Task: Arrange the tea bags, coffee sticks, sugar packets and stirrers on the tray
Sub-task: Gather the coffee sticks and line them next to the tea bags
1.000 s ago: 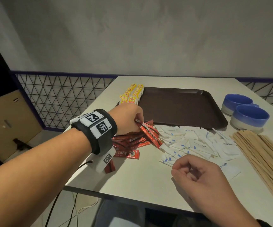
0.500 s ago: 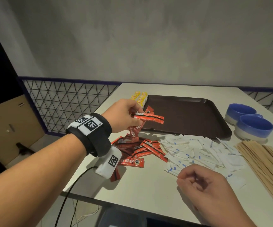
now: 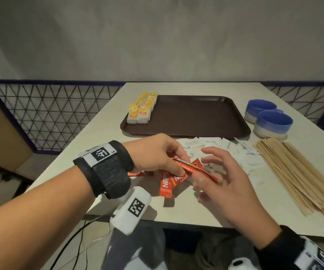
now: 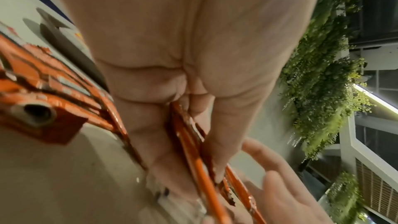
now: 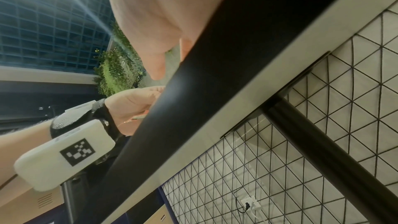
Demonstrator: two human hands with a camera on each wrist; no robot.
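Note:
My left hand (image 3: 180,165) pinches a few red coffee sticks (image 3: 191,168) between thumb and fingers, just above the loose pile of coffee sticks (image 3: 166,185) on the table. My right hand (image 3: 208,172) is open with fingers spread, its thumb touching the far end of the held sticks. The left wrist view shows the pinched sticks (image 4: 193,144) and my right palm (image 4: 282,186) beneath them. Yellow tea bags (image 3: 141,110) stand in rows on the left side of the brown tray (image 3: 206,117). White sugar packets (image 3: 237,151) and wooden stirrers (image 3: 297,172) lie on the table.
Two blue bowls (image 3: 274,123) stand right of the tray. The table's near edge (image 3: 196,225) is close under my wrists. A wire mesh fence (image 3: 50,117) runs along the left. The right wrist view shows mostly the table's underside and leg (image 5: 323,142).
My left hand lifted coffee sticks off the pile and brought them back toward me. My right hand rose from the table, uncurled and met the sticks' end.

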